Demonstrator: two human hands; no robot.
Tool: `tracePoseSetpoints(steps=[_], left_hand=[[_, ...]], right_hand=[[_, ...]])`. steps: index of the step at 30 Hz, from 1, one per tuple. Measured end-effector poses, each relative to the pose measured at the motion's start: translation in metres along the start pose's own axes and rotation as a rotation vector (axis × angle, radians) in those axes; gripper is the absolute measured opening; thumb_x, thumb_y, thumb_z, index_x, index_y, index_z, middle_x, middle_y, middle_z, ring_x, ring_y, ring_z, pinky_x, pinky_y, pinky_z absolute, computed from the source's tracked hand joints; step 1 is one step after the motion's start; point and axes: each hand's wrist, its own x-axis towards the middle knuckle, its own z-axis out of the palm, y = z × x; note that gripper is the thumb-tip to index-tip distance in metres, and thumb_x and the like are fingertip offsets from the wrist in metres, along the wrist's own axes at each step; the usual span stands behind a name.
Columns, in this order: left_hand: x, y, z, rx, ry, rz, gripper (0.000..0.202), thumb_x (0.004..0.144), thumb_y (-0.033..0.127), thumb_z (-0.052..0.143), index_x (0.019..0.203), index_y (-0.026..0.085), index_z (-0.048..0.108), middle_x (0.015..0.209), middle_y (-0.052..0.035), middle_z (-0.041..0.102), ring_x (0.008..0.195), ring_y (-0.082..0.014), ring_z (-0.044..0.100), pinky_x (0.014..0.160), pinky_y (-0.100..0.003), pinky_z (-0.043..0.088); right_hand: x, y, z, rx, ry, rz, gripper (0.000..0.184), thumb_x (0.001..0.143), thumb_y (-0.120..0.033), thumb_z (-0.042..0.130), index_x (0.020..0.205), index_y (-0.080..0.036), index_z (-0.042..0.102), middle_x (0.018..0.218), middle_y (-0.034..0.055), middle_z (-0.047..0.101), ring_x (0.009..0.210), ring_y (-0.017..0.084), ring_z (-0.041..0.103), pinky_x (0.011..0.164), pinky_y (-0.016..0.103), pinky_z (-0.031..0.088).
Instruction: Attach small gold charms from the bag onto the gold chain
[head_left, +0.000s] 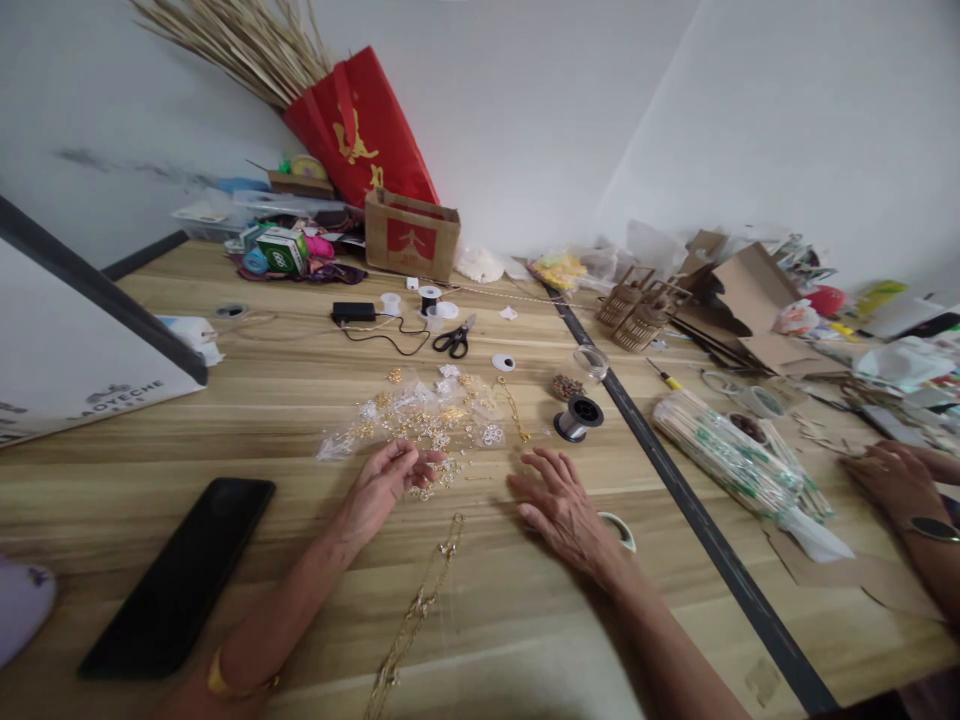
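Between your forearms (296, 600) lies a fine gold chain (426, 602), in slim strands with tiny glinting charms. Beyond it, your right hand (559, 510) sits open, palm down; your left hand (381, 488) bunches its fingertips beside loose gold pieces (431, 432), its grip impossible to tell.

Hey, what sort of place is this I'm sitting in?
Probably a craft workspace, perhaps for jewelry, judging by the loose gold-colored pieces, the spool of what looks like fine wire or line, and the scissors.

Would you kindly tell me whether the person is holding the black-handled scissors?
No, the scissors lie on the table, farther out than both the left hand and the right hand.
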Motion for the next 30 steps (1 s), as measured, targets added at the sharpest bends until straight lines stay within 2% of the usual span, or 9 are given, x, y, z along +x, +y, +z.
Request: tracePoseSetpoints(steps=[9, 21, 24, 27, 30], left_hand=[[-0.001, 0.001, 0.002, -0.015, -0.022, -0.032, 0.023, 0.075, 0.029, 0.067, 0.082, 0.016, 0.050, 0.082, -0.0092, 0.073, 0.067, -0.0166, 0.066, 0.063, -0.027, 0.048], [0.001, -0.002, -0.001, 0.029, -0.006, -0.028, 0.024, 0.075, 0.029, 0.068, 0.081, 0.016, 0.049, 0.078, -0.0070, 0.073, 0.066, -0.0164, 0.066, 0.063, -0.027, 0.048], [0.001, 0.000, 0.001, 0.030, 0.004, -0.034, 0.026, 0.073, 0.030, 0.069, 0.079, 0.016, 0.049, 0.077, -0.0073, 0.073, 0.066, -0.0163, 0.066, 0.062, -0.026, 0.048], [0.000, 0.002, 0.003, 0.030, 0.014, -0.039, 0.027, 0.072, 0.030, 0.070, 0.079, 0.016, 0.049, 0.076, -0.0069, 0.072, 0.065, -0.0162, 0.066, 0.063, -0.027, 0.048], [-0.001, 0.004, 0.004, 0.033, 0.012, -0.042, 0.025, 0.073, 0.029, 0.069, 0.080, 0.016, 0.050, 0.077, -0.0067, 0.072, 0.066, -0.0163, 0.066, 0.063, -0.027, 0.048]], right_hand=[[0.001, -0.002, -0.003, 0.007, -0.027, -0.001, 0.034, 0.091, -0.040, 0.044, 0.118, -0.023, 0.058, 0.130, 0.0108, 0.047, 0.127, 0.029, 0.033, 0.104, 0.055, 0.028], [0.001, -0.004, -0.007, 0.024, -0.021, -0.005, 0.035, 0.091, -0.040, 0.045, 0.116, -0.020, 0.057, 0.128, 0.0126, 0.048, 0.125, 0.029, 0.034, 0.105, 0.055, 0.026], [0.000, -0.007, -0.009, 0.071, -0.002, -0.020, 0.037, 0.091, -0.041, 0.046, 0.117, -0.017, 0.056, 0.118, 0.0133, 0.052, 0.114, 0.027, 0.044, 0.100, 0.050, 0.035], [-0.001, -0.014, -0.011, 0.132, -0.009, -0.039, 0.039, 0.091, -0.042, 0.044, 0.118, -0.017, 0.055, 0.106, 0.0124, 0.057, 0.098, 0.024, 0.053, 0.087, 0.041, 0.045], [-0.001, -0.022, -0.009, 0.156, -0.068, -0.080, 0.042, 0.091, -0.045, 0.043, 0.120, -0.017, 0.053, 0.100, 0.0114, 0.061, 0.092, 0.023, 0.056, 0.082, 0.039, 0.047]])
